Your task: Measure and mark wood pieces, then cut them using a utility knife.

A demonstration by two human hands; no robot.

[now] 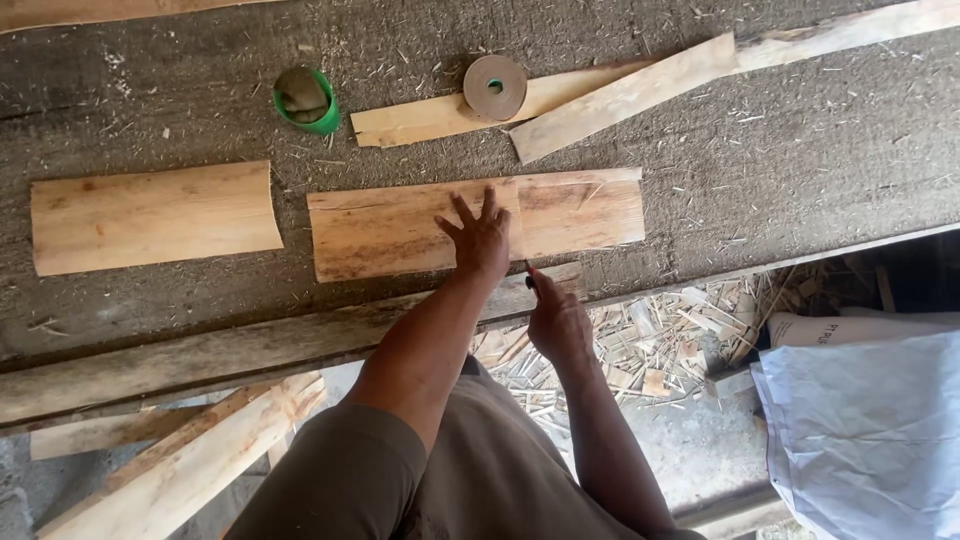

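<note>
My left hand (478,236) lies flat with fingers spread on a thin wooden veneer sheet (390,228) in the middle of the workbench, pressing it down. A second veneer piece (585,207) overlaps or butts against it on the right. My right hand (556,318) is closed around a small dark tool, likely a knife, at the bench's near edge just below the sheets. Its blade end is barely visible.
Another veneer sheet (150,216) lies to the left. A green tape roll (308,101) and a brown paper tape roll (494,87) sit farther back, beside long wood strips (620,96). Wood scraps (670,340) cover the floor; a white sack (870,430) lies right.
</note>
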